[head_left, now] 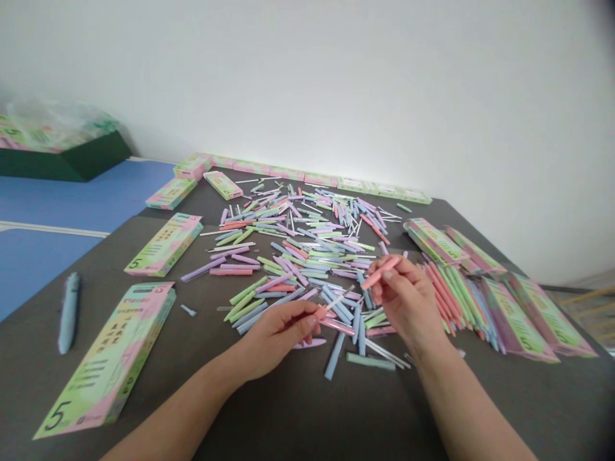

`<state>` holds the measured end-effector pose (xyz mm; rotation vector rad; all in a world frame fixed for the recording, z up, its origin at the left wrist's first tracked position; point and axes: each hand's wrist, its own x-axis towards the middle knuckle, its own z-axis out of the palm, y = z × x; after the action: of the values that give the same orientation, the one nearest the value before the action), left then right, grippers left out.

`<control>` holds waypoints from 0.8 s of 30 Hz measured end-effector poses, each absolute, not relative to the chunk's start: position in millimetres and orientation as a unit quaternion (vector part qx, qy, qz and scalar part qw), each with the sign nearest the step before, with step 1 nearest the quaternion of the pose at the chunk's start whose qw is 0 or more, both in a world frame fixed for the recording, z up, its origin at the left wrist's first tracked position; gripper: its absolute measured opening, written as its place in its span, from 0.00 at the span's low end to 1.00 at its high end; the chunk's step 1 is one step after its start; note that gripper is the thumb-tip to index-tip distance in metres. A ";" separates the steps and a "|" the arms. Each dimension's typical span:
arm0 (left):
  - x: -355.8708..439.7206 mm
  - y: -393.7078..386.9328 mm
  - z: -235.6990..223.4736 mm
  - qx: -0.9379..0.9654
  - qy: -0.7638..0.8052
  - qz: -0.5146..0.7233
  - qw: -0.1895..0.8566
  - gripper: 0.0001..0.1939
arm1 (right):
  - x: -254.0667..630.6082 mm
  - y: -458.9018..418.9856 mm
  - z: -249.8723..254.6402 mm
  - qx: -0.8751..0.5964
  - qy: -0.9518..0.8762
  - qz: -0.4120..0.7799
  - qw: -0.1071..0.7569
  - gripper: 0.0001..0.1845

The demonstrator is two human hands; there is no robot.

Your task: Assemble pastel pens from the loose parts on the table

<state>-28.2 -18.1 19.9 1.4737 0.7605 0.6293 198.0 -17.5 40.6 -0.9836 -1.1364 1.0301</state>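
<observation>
Over the heap of loose pen parts point(307, 250) in the middle of the table, both of my hands are pinching coral pieces. My left hand point(288, 326) grips a short coral pen part with a thin pale refill point(340, 298) sticking out toward the upper right. A longer coral pen barrel point(379, 274) is between the thumb and fingers of my right hand point(408, 294), tilted down toward the left. The two pieces are apart. Just right of my right hand lie sorted rows of coral pens point(439, 298), green pens point(459, 294) and blue pens.
Pink-and-green boxes point(103, 362) stand along the left side and back edge. Several filled packs point(519, 320) lie at the right. A blue pen point(68, 314) rests at the far left. Beyond it, a dark green tray point(96, 157) holds plastic-wrapped packs. A white wall point(336, 83) rises behind.
</observation>
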 end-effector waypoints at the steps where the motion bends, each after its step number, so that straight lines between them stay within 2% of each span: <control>1: -28.6 -17.9 20.4 0.644 0.335 0.274 0.630 0.14 | 196.7 -19.6 40.7 -0.424 -0.489 0.444 0.620 0.05; 8: -28.6 -17.2 24.0 0.660 0.343 0.256 0.618 0.14 | 193.4 -27.1 41.3 -0.397 -0.489 0.417 0.655 0.08; 19: -29.1 -17.1 21.8 0.668 0.350 0.245 0.609 0.15 | 192.9 -31.8 37.0 -0.405 -0.542 0.387 0.626 0.08; 24: -29.6 -17.3 23.5 0.663 0.353 0.249 0.612 0.14 | 191.1 -35.4 39.1 -0.413 -0.581 0.384 0.587 0.07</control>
<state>-29.6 -17.3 23.5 1.5292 0.8137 0.5752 191.1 -35.4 39.1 -0.9617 -1.3534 0.8961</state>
